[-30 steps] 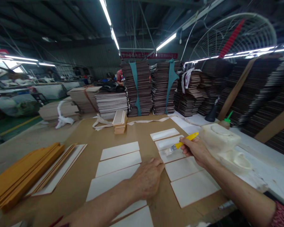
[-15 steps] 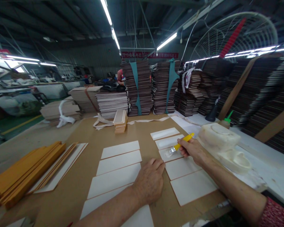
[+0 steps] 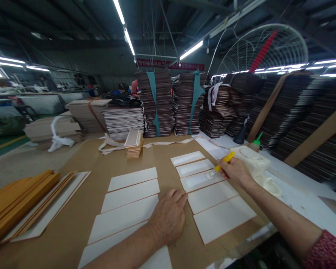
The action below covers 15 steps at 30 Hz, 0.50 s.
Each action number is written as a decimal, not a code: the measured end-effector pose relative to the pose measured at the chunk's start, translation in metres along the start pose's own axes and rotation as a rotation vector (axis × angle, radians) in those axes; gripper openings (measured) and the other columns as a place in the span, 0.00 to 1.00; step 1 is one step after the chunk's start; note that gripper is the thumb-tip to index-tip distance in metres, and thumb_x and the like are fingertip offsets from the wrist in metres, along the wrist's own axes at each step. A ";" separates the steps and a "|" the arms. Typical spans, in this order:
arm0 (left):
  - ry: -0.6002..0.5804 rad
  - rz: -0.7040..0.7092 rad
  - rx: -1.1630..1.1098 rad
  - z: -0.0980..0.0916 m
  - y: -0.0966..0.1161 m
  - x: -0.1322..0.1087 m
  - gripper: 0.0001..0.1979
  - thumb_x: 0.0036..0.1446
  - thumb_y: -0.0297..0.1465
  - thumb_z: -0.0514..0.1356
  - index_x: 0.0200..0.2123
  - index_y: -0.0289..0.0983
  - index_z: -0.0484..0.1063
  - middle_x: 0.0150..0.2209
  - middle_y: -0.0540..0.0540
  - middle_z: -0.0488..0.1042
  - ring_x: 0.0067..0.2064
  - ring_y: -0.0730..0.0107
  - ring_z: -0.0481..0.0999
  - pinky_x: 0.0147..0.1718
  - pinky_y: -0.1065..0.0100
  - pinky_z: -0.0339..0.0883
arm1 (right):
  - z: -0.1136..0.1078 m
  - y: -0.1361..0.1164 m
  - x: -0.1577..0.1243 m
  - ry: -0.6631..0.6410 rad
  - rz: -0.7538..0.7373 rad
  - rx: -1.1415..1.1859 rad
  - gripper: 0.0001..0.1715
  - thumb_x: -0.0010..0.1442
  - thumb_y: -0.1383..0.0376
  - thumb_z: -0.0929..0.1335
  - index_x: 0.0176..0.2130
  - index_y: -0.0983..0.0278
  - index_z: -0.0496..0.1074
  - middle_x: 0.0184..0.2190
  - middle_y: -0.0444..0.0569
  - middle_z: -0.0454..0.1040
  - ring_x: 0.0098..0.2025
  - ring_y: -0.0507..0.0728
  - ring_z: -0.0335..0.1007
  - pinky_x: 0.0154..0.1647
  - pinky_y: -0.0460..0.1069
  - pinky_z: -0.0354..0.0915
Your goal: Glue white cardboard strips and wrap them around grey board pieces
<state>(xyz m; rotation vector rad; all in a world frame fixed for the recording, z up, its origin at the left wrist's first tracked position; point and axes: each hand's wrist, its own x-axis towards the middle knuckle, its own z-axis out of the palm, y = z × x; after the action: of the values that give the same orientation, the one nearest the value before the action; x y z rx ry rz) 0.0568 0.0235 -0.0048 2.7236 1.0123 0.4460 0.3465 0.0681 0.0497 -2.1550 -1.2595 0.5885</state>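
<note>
My right hand [image 3: 235, 170] is closed around the yellow handle of a paintbrush [image 3: 228, 157]. Its bristles touch the third white board strip [image 3: 194, 182] in the right-hand column, near that strip's right end. A wet sheen lies on this strip and the strips above it. Between the two columns, my left hand [image 3: 170, 215] rests palm down with fingers curled together, fingertips beside the left end of the third strip. What is under those fingers is hidden. The left column of white boards [image 3: 130, 196] runs partly beneath my left forearm.
Orange-yellow boards [image 3: 22, 198] lie at the left. A small stack of narrow strips [image 3: 133, 144] stands farther back, before tall piles of dark boards [image 3: 158, 104]. A whitish plastic container [image 3: 250, 158] and a green-tipped bottle [image 3: 256, 144] stand at the right.
The paintbrush has swept rightward along the third strip, leaving a wet streak. My left hand keeps its place beside the boards. The whole view has shifted slightly.
</note>
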 end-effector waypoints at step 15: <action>0.005 0.013 0.018 0.002 -0.001 0.000 0.25 0.58 0.22 0.53 0.59 0.30 0.69 0.57 0.40 0.71 0.55 0.55 0.65 0.63 0.56 0.62 | -0.023 0.003 0.001 0.183 -0.093 -0.167 0.21 0.66 0.56 0.70 0.25 0.64 0.70 0.23 0.41 0.71 0.31 0.54 0.72 0.42 0.53 0.69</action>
<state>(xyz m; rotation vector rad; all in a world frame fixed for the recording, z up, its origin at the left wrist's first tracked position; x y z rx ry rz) 0.0569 0.0242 -0.0064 2.7479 1.0053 0.4483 0.3625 0.0618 0.0646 -2.2131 -1.3393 0.2482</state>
